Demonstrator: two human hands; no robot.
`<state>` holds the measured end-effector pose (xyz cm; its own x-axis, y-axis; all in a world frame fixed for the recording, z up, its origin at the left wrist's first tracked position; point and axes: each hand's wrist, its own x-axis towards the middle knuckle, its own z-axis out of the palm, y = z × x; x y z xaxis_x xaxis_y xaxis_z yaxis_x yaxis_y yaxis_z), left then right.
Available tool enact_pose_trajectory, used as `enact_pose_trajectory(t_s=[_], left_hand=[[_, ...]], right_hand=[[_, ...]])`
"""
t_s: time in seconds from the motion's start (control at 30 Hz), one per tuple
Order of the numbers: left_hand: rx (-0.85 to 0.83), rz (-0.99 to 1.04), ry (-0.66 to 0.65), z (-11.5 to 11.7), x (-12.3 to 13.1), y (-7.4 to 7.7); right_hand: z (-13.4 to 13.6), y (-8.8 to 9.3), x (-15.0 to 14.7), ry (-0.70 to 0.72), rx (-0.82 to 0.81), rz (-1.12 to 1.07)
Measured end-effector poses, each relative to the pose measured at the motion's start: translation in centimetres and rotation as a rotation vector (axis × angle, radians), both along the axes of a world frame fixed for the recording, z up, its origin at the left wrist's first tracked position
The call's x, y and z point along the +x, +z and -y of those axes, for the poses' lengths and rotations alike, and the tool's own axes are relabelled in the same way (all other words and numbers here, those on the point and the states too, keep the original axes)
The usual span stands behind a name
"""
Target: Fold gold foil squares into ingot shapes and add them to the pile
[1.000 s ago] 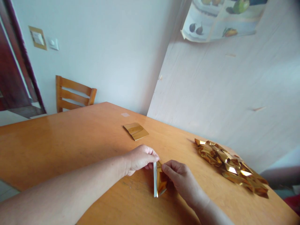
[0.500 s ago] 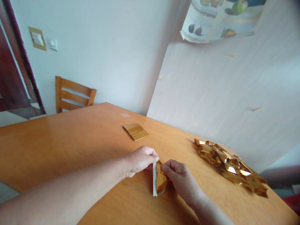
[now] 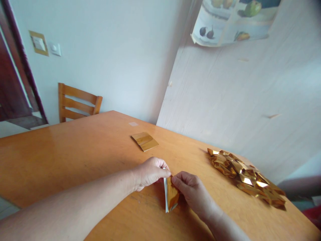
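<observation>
A partly folded sheet of gold foil paper (image 3: 172,195) is held between my two hands, just above the table. Its pale edge strip faces left and its shiny gold side faces right. My left hand (image 3: 152,172) pinches the upper left corner between thumb and fingers. On the upper right edge, my right hand (image 3: 189,185) grips the paper with thumb and bent forefinger. Beyond my hands lies a flat stack of square gold paper (image 3: 144,141). To the right rests a pile of folded gold foil pieces (image 3: 244,177), shaped like ingots.
The orange wooden table (image 3: 75,147) spreads under everything. At its far side stands a wooden chair (image 3: 79,100). A pale board (image 3: 225,93) leans behind the table, with a fruit painting (image 3: 225,25) on it. A small pale patch (image 3: 133,124) marks the tabletop near the back.
My left thumb has shifted slightly right, closer to my right fingers. The pale edge strip of the foil paper looks narrower, turned in toward the gold side.
</observation>
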<state>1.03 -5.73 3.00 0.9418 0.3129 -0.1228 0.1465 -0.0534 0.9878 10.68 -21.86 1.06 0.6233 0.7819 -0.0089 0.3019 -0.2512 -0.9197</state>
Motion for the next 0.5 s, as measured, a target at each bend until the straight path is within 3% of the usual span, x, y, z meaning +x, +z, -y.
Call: enact_pose_trajectory(t_s=[0.5], left_hand=[[-0.087,-0.009,-0.023,-0.37,0.17,-0.06]], right_hand=[[0.14,0.34,-0.03,0.013,0.026,-0.068]])
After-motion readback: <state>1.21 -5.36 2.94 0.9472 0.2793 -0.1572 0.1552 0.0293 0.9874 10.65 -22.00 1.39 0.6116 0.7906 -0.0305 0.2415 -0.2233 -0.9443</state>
